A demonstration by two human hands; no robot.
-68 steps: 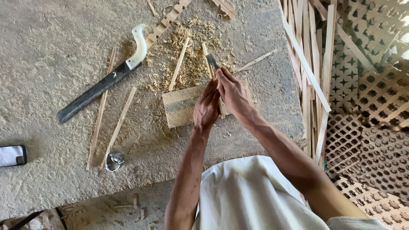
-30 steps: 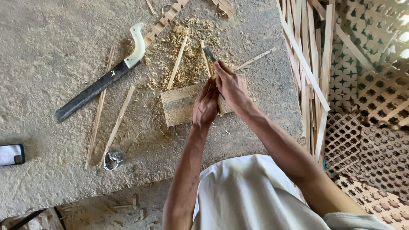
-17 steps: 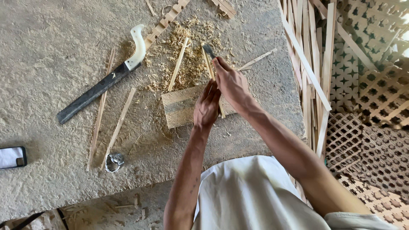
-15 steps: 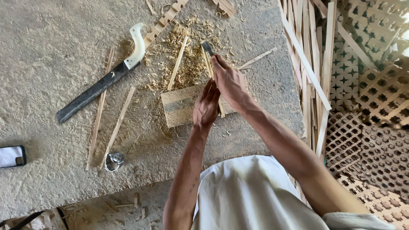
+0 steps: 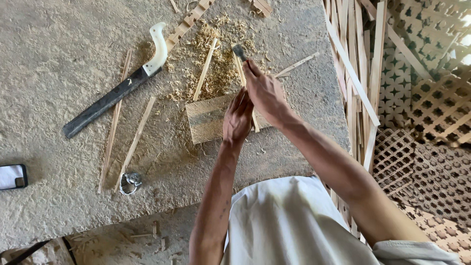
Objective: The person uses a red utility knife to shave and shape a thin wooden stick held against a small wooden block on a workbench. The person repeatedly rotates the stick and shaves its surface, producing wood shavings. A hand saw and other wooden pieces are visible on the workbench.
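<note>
- Two hands at work over a rough grey counter (image 5: 59, 59), both near its far right part.
- Right grip (image 5: 265, 93): fingers wrapped tight round one small knife (image 5: 239, 51), dark blade poking out just beyond the knuckles, pointing away from the body.
- Left grip (image 5: 238, 118): fingers curled close round one thin wooden strip (image 5: 244, 78), which runs up past the right grip toward the blade and down below the left grip; blade and strip meet just above the right grip, though the exact contact cannot be told.
- One flat wooden block (image 5: 208, 118) directly under and left of the left grip, lying on the counter.
- One heap of pale shavings (image 5: 216, 64) beyond the block, up and left of both grips.
- One long machete (image 5: 115, 91) with white handle and dark blade, well left of the grips, lying slantwise.
- About five loose slats on the counter: one (image 5: 205, 68) on the shavings just left of the knife, one (image 5: 296, 65) just right of the right grip, three well to the left near the machete.
- One small metal ring (image 5: 130, 181) down-left of the left grip, well apart.
- One phone (image 5: 12, 176) at the far left edge.
- Bundle of long slats (image 5: 360, 73) and lattice panels (image 5: 431, 98) right of the right grip, too many to count.
</note>
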